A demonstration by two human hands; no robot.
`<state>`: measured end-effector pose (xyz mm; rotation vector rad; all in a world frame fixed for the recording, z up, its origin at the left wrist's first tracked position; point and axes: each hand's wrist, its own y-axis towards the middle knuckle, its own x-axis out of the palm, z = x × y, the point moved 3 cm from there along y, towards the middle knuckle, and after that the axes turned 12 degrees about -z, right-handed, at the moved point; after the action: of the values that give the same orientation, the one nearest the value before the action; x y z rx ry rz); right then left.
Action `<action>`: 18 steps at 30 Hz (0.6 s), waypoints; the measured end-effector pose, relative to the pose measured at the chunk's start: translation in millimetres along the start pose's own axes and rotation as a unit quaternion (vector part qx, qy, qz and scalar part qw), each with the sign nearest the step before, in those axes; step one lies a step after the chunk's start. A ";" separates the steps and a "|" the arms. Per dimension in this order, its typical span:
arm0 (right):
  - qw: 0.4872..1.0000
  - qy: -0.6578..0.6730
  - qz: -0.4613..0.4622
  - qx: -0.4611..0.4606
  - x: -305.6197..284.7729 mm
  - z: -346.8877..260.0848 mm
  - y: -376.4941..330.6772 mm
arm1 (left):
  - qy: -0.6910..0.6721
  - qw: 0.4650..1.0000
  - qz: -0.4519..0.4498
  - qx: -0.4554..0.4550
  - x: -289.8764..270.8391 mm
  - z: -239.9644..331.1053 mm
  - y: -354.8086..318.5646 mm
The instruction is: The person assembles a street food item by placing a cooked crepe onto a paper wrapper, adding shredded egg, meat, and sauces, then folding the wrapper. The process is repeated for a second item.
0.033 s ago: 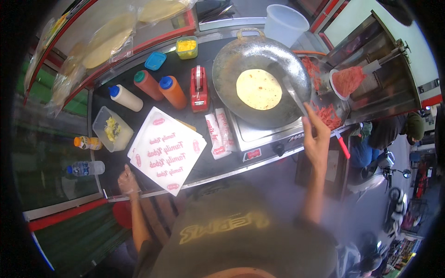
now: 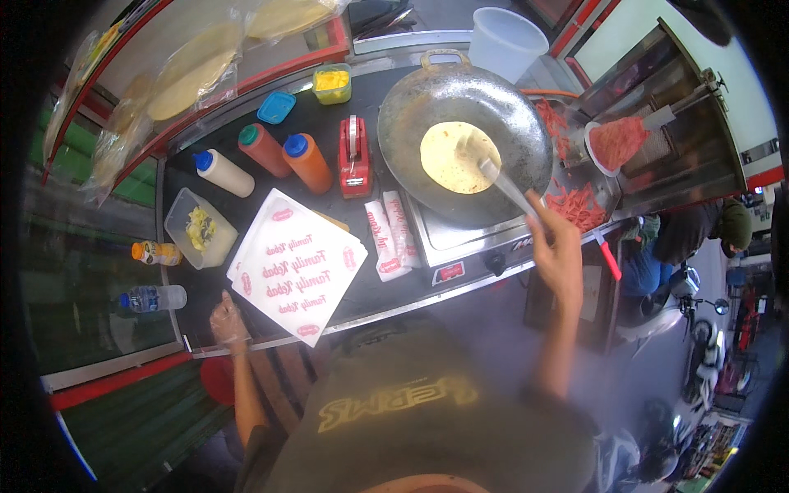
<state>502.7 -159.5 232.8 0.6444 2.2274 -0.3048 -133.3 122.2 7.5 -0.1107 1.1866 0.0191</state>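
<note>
While tongs [image 2: 503, 185] press it, the flatbread [image 2: 452, 156] lies pale, round, lightly browned.

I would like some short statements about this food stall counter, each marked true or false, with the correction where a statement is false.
1. The right hand holds a metal utensil whose end rests on the flatbread in the wok. True.
2. The left hand is gripping one of the squeeze bottles. False: it rests at the counter's front edge, beside the printed white wrapping paper.
3. Two orange squeeze bottles lie next to a white one. True.
4. The wok holds three flatbreads. False: only one is in it.
5. The red tape dispenser stands to the right of the wok. False: it stands on the wok's left, between it and the bottles.
</note>
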 end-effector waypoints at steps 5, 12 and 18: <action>0.975 -0.030 0.186 -0.116 6.8 -24.4 -7.7 | 0.015 0.999 0.031 0.037 -1.6 6.5 1.1; 0.989 -0.038 0.106 -0.101 35.7 -50.4 24.8 | -0.045 0.998 -0.003 0.052 -8.3 15.1 -6.2; 0.990 -0.039 0.066 -0.114 46.8 -62.7 29.8 | -0.008 0.998 0.000 0.057 1.5 7.2 2.2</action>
<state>453.1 -92.4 239.3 0.6403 2.0949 -0.0064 -126.3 125.0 8.6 -0.0114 1.1699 -0.0479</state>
